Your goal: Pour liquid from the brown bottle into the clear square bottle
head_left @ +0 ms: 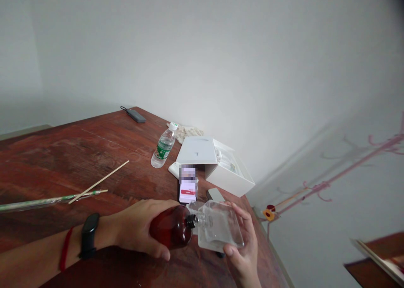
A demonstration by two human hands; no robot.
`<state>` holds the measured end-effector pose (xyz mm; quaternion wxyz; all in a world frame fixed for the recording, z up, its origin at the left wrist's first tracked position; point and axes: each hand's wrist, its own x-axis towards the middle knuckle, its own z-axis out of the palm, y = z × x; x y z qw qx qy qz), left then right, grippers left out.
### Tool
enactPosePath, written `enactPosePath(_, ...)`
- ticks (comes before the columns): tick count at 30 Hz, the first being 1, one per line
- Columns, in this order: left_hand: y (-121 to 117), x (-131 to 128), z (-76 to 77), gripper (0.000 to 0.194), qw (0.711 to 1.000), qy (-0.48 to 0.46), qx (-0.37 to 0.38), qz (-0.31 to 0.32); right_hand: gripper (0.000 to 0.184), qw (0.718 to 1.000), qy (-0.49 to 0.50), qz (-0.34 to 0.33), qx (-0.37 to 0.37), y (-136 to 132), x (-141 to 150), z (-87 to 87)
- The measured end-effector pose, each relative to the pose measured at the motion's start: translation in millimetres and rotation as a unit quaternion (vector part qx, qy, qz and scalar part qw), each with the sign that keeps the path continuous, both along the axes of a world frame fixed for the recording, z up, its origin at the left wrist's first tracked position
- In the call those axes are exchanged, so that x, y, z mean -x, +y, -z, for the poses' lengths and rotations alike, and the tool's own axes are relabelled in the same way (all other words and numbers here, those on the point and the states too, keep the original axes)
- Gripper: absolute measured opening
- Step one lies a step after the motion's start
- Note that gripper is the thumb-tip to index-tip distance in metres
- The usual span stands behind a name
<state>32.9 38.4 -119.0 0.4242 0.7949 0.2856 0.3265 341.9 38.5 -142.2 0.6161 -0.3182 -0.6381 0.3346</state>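
A left hand [135,227] grips a dark amber plastic bottle [172,228] on its side at the near edge of a reddish wooden table [72,153], its fingers together and clamped around the body. A black wristband [89,235] and a red string bracelet [65,248] circle the wrist behind it. The right hand [241,254] holds a flat, square clear glass bottle [219,227] tilted over the table edge, thumb and fingers spread apart and pressed on opposite sides of it. The two bottles meet neck to neck, the amber one's black neck touching or just beside the clear one's mouth; whether anything passes between them cannot be told.

Just beyond the hands lies a smartphone [187,185], its screen blurred, beside an open white box [217,170] and a small grey card [215,194]. Farther back stand a water bottle with a green label [163,145] and a crumpled beige cloth [186,132]. A grey power bank [135,116] with a black cable sits at the far corner. To the left, a thin wooden stick [99,182] crosses a long green-striped rod [47,202].
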Motion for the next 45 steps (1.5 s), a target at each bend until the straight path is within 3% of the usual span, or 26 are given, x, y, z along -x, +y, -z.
enactPosePath(29, -0.2, 0.6, 0.6, 0.085, 1.0, 0.001, 0.006, -0.002, 0.092, 0.999, 0.024, -0.01, 0.031, -6.1, 4.6, -5.7)
enactPosePath(45, 0.3, 0.3, 4.8, 0.084, 1.0, 0.006, 0.004, -0.001, 0.082, 0.998, 0.054, -0.014, -0.024, 0.1, 3.2, 0.0)
